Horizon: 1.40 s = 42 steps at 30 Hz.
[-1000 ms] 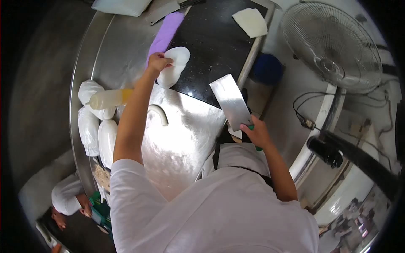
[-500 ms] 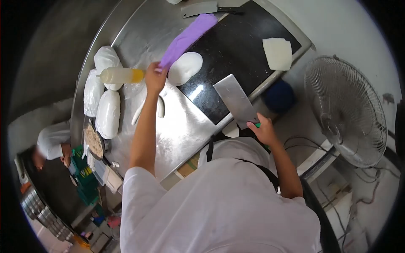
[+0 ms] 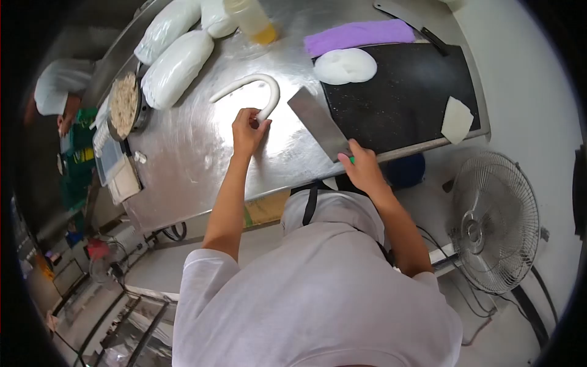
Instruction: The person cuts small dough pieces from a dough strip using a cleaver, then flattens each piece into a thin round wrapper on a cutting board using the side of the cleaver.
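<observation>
My left hand [image 3: 248, 133] is closed around the near end of a curved white dough rope [image 3: 273, 92] on the steel table [image 3: 177, 165]. In my right hand [image 3: 364, 166] is the green handle of a wide cleaver [image 3: 317, 122], its blade over the table beside the black board [image 3: 403, 92]. A flat white dough round [image 3: 345, 66] lies on the board's far left corner, next to a folded purple cloth [image 3: 361, 37]. On the board's right edge rests a pale square piece [image 3: 457, 120].
Plastic-wrapped white rolls [image 3: 177, 70] and a bottle with yellow liquid [image 3: 252, 21] stand at the back left. Left of them are a pan of pale filling [image 3: 124, 105] and a co-worker [image 3: 58, 88]. A fan [image 3: 496, 221] is at right; another knife [image 3: 416, 25] lies behind the board.
My left hand has moved from the dough round, past the purple cloth, to the dough rope and taken its end. The cleaver stays in my right hand. The view has turned.
</observation>
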Each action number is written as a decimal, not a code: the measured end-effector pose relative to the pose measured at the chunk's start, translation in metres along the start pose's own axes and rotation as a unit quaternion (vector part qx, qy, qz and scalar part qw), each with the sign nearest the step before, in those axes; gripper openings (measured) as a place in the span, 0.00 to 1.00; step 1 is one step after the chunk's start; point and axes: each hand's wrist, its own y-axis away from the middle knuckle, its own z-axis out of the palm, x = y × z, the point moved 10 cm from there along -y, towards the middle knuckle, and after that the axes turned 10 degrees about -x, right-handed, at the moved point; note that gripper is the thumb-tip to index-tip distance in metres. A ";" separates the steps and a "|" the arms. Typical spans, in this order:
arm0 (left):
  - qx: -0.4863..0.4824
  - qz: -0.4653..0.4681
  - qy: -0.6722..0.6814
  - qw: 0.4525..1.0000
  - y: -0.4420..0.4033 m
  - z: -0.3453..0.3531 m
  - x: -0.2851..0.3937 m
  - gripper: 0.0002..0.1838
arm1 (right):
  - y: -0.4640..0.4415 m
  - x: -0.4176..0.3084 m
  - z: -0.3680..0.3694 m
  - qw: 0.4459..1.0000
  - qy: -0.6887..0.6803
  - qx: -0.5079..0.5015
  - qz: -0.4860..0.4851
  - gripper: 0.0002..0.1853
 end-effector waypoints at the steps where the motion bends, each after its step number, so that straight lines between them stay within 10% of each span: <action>1: 0.005 -0.006 0.007 1.000 0.005 -0.004 -0.010 0.17 | -0.012 -0.010 0.011 1.000 0.005 -0.019 -0.007 0.16; 16: -0.039 0.159 -0.009 0.986 -0.004 -0.011 -0.008 0.09 | -0.062 -0.043 0.085 0.975 0.186 -0.097 0.073 0.13; 25: 0.047 0.051 0.174 0.982 -0.011 -0.011 0.005 0.09 | 0.005 -0.033 0.059 0.995 0.022 0.096 0.032 0.16; 31: -0.345 0.273 0.061 0.896 -0.012 0.174 0.217 0.07 | 0.165 0.056 -0.030 0.909 -0.096 0.389 0.116 0.17; 36: -0.477 0.352 -0.215 0.776 -0.032 0.300 0.266 0.25 | 0.245 0.116 -0.046 0.850 -0.171 0.457 0.201 0.18; 42: -0.455 0.306 -0.322 0.772 -0.051 0.324 0.276 0.37 | 0.257 0.165 -0.042 0.789 -0.322 0.453 0.264 0.18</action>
